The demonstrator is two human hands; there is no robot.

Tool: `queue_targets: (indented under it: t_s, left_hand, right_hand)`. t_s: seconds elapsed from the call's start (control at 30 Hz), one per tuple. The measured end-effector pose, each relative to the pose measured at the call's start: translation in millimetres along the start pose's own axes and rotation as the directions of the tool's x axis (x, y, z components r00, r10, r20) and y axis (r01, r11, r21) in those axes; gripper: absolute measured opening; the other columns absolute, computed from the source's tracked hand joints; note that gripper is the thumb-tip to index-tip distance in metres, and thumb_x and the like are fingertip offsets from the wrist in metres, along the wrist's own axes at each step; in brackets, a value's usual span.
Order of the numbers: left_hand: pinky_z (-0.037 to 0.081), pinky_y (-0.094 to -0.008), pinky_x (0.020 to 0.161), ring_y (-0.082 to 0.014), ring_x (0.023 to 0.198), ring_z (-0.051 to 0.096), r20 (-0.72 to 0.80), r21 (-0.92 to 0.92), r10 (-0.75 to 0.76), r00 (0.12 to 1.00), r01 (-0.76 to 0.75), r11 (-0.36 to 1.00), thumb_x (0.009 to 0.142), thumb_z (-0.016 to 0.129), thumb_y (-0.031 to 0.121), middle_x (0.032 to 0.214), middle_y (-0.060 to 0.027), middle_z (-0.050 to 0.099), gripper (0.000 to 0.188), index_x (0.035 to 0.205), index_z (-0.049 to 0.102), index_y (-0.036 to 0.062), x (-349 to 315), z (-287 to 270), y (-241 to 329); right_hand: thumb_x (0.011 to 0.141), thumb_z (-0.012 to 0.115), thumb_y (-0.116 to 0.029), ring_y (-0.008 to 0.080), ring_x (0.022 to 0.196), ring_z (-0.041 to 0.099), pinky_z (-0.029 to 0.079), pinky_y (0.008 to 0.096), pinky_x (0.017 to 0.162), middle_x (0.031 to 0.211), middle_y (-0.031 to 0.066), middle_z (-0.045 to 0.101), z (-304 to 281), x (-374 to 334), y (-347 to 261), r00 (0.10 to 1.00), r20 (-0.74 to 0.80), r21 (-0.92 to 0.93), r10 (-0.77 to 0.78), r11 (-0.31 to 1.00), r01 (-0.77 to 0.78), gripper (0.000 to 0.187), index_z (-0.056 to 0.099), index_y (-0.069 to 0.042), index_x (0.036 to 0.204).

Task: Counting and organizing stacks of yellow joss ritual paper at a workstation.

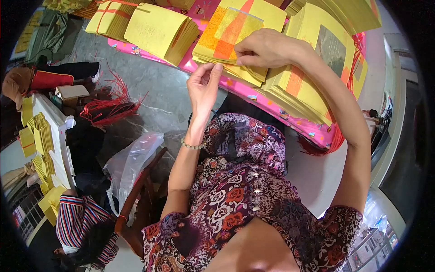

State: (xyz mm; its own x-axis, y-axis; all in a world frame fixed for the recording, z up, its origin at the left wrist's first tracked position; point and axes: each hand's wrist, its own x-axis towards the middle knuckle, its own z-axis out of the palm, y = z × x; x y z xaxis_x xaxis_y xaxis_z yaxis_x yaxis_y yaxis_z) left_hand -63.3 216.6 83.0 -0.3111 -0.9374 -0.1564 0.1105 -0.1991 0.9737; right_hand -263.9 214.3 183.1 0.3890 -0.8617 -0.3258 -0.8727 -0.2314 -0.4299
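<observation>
A stack of yellow paper sheets (269, 18) with an orange print lies in front of me on a table with a pink patterned cover (253, 94). My right hand (265, 47) reaches over it, with its fingers bent round the near edge of the top sheets. Just left of that, at the stack's near corner, is my left hand (205, 86). Its fingers are curled and its thumb is drawn in beside them; what they pinch, if anything, does not show. Under the sheets the near edges of more yellow paper (242, 72) stick out.
Beside the stack are a thick yellow paper bundle (294, 84) on the right and another (156, 29) on the left. Red ties (113, 104) hang over the floor at left. A clear plastic bag (133, 161) hangs by a wooden chair (140, 211). A person in stripes (84, 217) sits lower left.
</observation>
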Motion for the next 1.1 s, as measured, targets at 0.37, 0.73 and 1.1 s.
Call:
queue_targets:
  t_s: [0.37, 0.73, 1.1]
  left_hand:
    - [0.043, -0.0224, 0.06, -0.0066, 0.065, 0.051, 0.012, 0.237, 0.105, 0.994, -0.105, 0.966, 0.08, 0.073, 0.013, 0.082, -0.004, 0.06, 0.027, 0.1, 0.06, 0.0001, -10.6, -3.2, 1.5]
    - [0.031, -0.0415, 0.095, -0.0257, 0.104, 0.051, 0.612, 0.671, 0.565, 0.554, -0.741, 0.0, 0.07, 0.071, 0.012, 0.108, -0.0034, 0.06, 0.048, 0.116, 0.056, 0.0115, 22.0, 6.8, 56.5]
    - [0.043, -0.0355, 0.075, -0.0255, 0.08, 0.056, 0.543, 0.598, 0.57, 0.617, -0.761, 0.254, 0.074, 0.06, -0.002, 0.084, -0.0089, 0.059, 0.031, 0.104, 0.062, 0.0081, 50.3, 5.0, 61.9]
  right_hand:
    - [0.085, 0.053, -0.03, 0.0345, 0.077, 0.061, 0.046, 0.0445, 0.071, 0.078, 0.0158, 0.064, -3.5, -3.5, -3.3, 1.0, 0.017, -0.009, 0.023, 1.0, -0.023, 0.028, 0.062, -0.004, 0.086]
    - [0.085, 0.052, -0.027, 0.0353, 0.074, 0.061, 0.047, 0.046, 0.069, 0.076, 0.016, 0.063, 2.7, -12.7, -8.1, 0.993, -0.119, -0.016, -0.011, 1.0, 0.009, 0.024, 0.062, -0.005, 0.085]
    - [0.091, 0.055, -0.021, 0.0229, 0.087, 0.061, 0.048, 0.0329, 0.078, 0.092, 0.0114, 0.063, -19.7, -47.4, -1.4, 0.755, -0.655, 0.174, -0.006, 0.972, 0.158, 0.022, 0.06, -0.002, 0.103]
